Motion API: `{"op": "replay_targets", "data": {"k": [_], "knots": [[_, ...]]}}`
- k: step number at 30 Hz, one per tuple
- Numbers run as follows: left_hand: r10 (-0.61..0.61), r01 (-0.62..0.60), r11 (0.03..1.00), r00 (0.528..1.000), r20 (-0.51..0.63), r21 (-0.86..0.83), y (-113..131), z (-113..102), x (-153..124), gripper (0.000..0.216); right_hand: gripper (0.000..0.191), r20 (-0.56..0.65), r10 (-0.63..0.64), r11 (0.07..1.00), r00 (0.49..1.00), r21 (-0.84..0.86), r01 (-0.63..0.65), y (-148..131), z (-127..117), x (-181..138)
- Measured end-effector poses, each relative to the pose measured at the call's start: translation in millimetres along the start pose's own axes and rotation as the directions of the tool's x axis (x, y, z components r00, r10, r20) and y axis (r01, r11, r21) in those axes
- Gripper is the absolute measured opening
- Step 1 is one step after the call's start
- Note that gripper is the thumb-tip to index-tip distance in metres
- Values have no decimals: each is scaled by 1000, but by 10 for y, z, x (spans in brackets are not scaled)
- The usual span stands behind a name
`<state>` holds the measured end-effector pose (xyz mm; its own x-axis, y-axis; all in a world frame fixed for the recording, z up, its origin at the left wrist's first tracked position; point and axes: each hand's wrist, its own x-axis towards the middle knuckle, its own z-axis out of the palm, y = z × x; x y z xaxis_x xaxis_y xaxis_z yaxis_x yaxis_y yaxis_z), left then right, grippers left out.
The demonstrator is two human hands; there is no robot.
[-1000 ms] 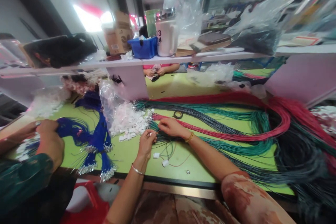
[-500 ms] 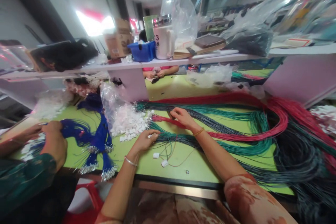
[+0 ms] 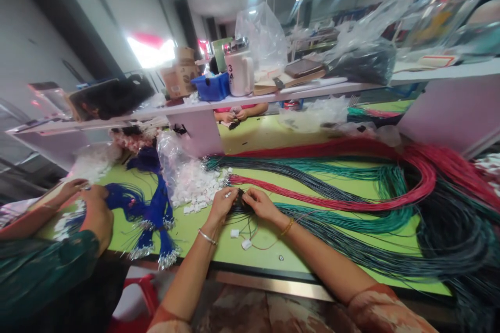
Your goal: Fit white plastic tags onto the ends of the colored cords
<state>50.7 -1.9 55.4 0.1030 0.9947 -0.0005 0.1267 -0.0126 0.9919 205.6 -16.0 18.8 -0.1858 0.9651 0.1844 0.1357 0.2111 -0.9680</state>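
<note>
My left hand (image 3: 222, 205) is closed, a small white piece like the loose connectors showing at its fingertips. Close beside it, my right hand (image 3: 261, 205) pinches at the ends of dark wires (image 3: 239, 200) between the two hands; its exact grip is partly hidden. Two white connectors (image 3: 246, 244) joined to thin wires lie just below my hands. A red wire bundle (image 3: 312, 192) runs rightward behind them. Green wires (image 3: 344, 222) and black wires (image 3: 336, 242) stretch to the right on the green tabletop (image 3: 304, 263). White connectors (image 3: 195, 192) are heaped behind my left hand.
Blue wire bundles (image 3: 158, 213) with metal ends lie to the left, near a co-worker's hands (image 3: 96, 205). A shelf (image 3: 281, 94) across the back carries a mug (image 3: 239, 75), a blue bin (image 3: 211, 87) and plastic bags. Another person's hands (image 3: 234, 114) show beneath it.
My right hand has moved down and left from the red bundle to meet my left hand. Dark wire ends now show between them. The view has shifted slightly.
</note>
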Motion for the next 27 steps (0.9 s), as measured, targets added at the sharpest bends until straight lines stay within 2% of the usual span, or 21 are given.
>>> {"op": "replay_targets", "data": {"k": [4, 7, 10, 13, 14, 16, 18, 20, 22, 24, 25, 27], "knots": [[22, -18, 998, 998, -53, 66, 18, 40, -4, 26, 29, -19, -14, 993, 1000, -115, 12, 86, 61, -34], [7, -3, 998, 998, -70, 57, -24, 72, 12, 23, 23, -45, -41, 955, 998, -296, 26, 28, 64, -97], [0, 1, 1000, 998, -55, 14, -66, 93, -3, 25, 19, -159, -194, 848, 968, -523, 84, -124, -1, -158], [159, -146, 976, 985, -67, 164, -56, 108, -59, 21, 23, -267, -315, 791, 911, -604, 97, -279, -130, -108], [242, -219, 942, 968, -60, 256, -42, 113, -82, 18, 24, -278, -293, 803, 915, -591, 77, -312, -177, -59], [399, -360, 825, 917, 2, 436, -5, 128, -126, 16, 28, -230, -150, 846, 961, -534, 5, -338, -255, 75], [507, -471, 678, 856, 106, 564, 30, 143, -160, 18, 34, -50, 10, 899, 999, -437, -31, -310, -296, 217], [553, -543, 545, 805, 212, 639, 55, 154, -186, 21, 36, 161, 78, 955, 984, -297, -27, -246, -291, 330], [547, -578, 449, 781, 303, 681, 61, 163, -213, 24, 31, 273, 85, 989, 958, -141, -48, -176, -253, 393], [515, -593, 400, 776, 364, 699, 40, 174, -247, 25, 21, 275, 133, 991, 952, -17, -133, -129, -199, 407], [500, -592, 396, 780, 376, 702, 20, 184, -266, 23, 18, 239, 172, 982, 956, 33, -185, -119, -171, 400], [475, -559, 446, 810, 344, 699, -34, 212, -299, 19, 24, 124, 251, 955, 960, 130, -266, -131, -119, 366]]}}
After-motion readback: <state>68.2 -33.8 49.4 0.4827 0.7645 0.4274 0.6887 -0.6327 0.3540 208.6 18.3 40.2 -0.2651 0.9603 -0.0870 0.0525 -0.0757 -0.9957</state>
